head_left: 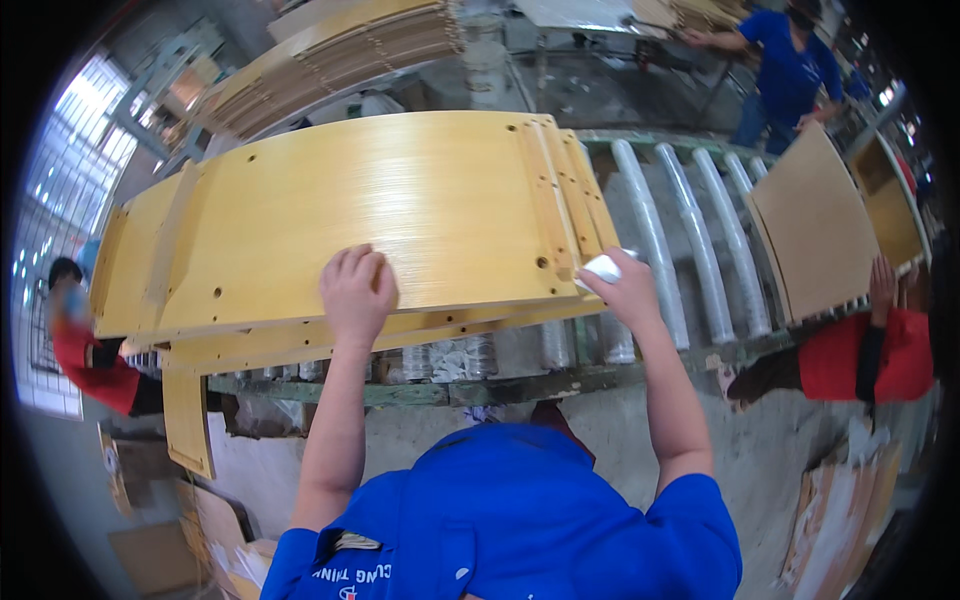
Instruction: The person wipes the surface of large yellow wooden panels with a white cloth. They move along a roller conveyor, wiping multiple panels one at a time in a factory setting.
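Note:
A large yellow wooden panel [370, 200] with dark drilled holes lies across the roller conveyor in front of me. Narrow wooden strips [550, 190] cross it near its right end. At the panel's near edge, my left hand [358, 290] rests with bent fingers closed on the edge; its fingertips touch the top face. My right hand [630, 290] is at the near right corner, closed on a white cloth [605, 266] held against the strip ends. Whether it is cloth or paper is hard to tell. Another yellow board [400, 328] shows just beneath the panel.
Plastic-wrapped rollers [690, 240] run to the right, carrying a brown board [815, 230] beside a person in red [860, 355]. Another person in red [95, 365] is at the left end. Stacked boards [340, 70] stand beyond; a person in blue [790, 70] is far right.

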Demonstrator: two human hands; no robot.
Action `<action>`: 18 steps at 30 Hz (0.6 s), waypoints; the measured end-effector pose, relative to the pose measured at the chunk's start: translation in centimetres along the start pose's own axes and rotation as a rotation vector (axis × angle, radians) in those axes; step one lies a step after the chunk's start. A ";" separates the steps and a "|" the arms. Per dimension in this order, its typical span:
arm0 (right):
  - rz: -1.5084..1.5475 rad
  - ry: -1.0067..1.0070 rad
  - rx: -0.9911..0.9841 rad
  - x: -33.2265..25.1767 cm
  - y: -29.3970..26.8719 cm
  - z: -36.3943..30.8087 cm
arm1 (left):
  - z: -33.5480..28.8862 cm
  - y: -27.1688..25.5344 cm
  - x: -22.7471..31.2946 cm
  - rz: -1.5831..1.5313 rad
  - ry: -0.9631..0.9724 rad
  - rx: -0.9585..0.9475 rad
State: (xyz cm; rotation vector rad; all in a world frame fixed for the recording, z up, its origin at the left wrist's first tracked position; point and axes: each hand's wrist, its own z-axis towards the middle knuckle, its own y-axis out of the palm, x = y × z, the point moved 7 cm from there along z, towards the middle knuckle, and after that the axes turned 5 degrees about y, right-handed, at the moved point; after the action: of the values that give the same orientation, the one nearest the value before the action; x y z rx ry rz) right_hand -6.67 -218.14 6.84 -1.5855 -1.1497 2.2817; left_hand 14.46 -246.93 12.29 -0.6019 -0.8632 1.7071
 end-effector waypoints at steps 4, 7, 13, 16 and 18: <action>1.166 0.395 0.002 3.2 1.5 -1.3 | -1.1 -1.9 -1.7 -0.220 0.013 -0.003; 1.726 0.476 -0.132 1.3 3.3 -1.3 | -1.5 -5.0 -4.7 -0.219 -0.025 0.047; 1.805 0.694 -0.293 -8.1 7.1 0.6 | -5.0 -10.3 -11.4 -0.102 -0.187 0.092; 1.966 0.628 -0.662 -11.6 9.9 2.9 | -6.9 -13.2 -14.3 -0.020 -0.256 0.149; 1.907 0.425 -0.916 -14.5 11.9 4.2 | -7.9 -15.6 -17.0 0.031 -0.293 0.219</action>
State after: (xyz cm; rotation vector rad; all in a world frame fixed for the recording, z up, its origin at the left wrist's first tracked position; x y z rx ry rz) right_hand -0.38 -235.91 10.55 -4.5135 -0.2689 1.1308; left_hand 34.56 -258.74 19.37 -0.2213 -0.8564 1.9172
